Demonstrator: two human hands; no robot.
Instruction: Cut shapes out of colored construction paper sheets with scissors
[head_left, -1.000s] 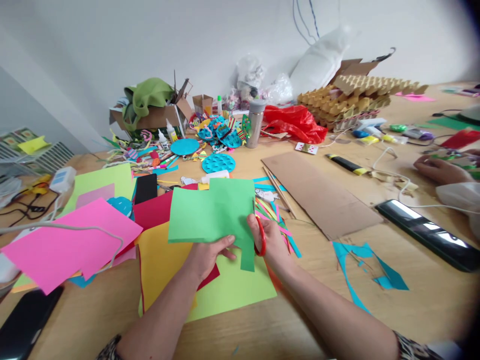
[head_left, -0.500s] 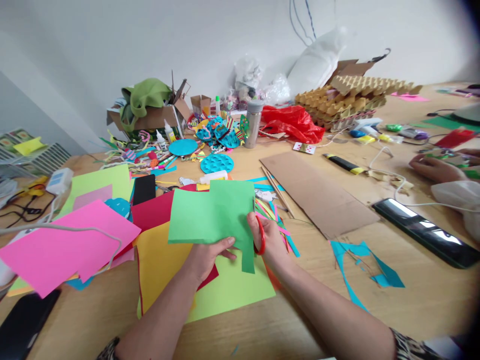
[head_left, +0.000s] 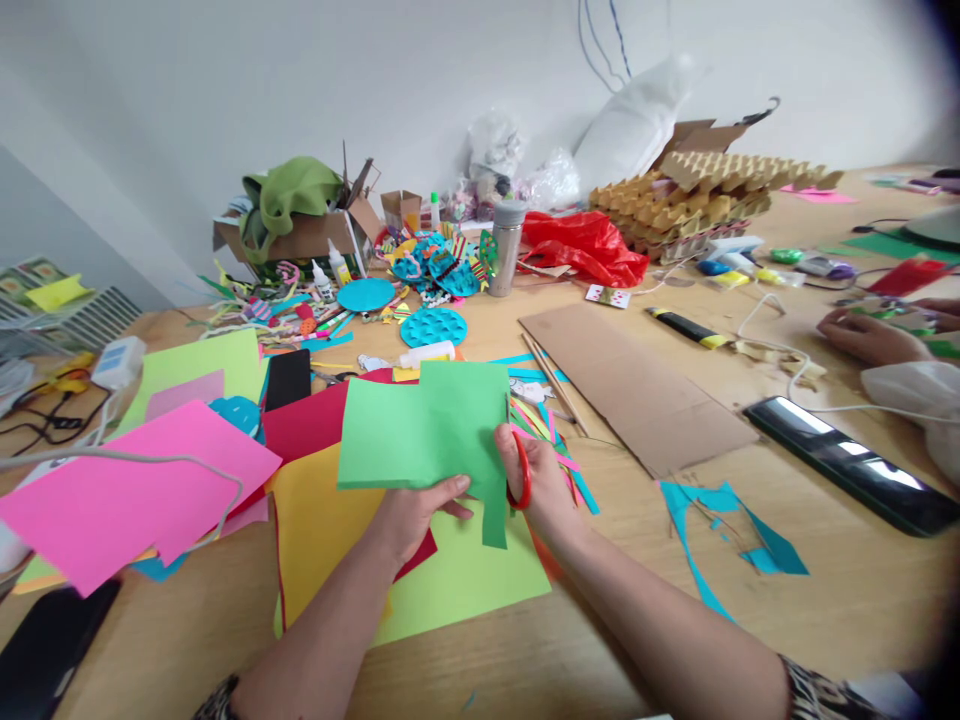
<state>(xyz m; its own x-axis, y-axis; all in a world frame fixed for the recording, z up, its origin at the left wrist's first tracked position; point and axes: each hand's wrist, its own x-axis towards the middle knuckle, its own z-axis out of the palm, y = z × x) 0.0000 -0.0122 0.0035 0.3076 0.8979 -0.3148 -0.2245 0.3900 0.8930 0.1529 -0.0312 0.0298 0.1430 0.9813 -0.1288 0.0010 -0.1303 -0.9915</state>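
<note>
A sheet of green paper (head_left: 427,425) with a notched outline is held up over the stacked sheets. My left hand (head_left: 420,515) grips its lower edge, thumb on top and fingers underneath. Red-handled scissors (head_left: 521,475) sit in my right hand (head_left: 547,490), at the paper's right side. The blades stand along that edge and are mostly hidden. A narrow strip of the green paper hangs down left of the scissors. Beneath lie a yellow sheet (head_left: 322,540), a lime-green sheet (head_left: 465,590) and a dark red sheet (head_left: 307,420).
Pink paper (head_left: 150,490) and a cable lie at left. Cardboard (head_left: 630,390), a utility knife (head_left: 686,327) and blue paper scraps (head_left: 780,550) are at right. A steel bottle (head_left: 508,250) stands behind. Another person's hand (head_left: 870,335) shows at far right.
Almost nothing differs. The green paper's lower strip has shifted very slightly left and down; both hands keep their hold.
</note>
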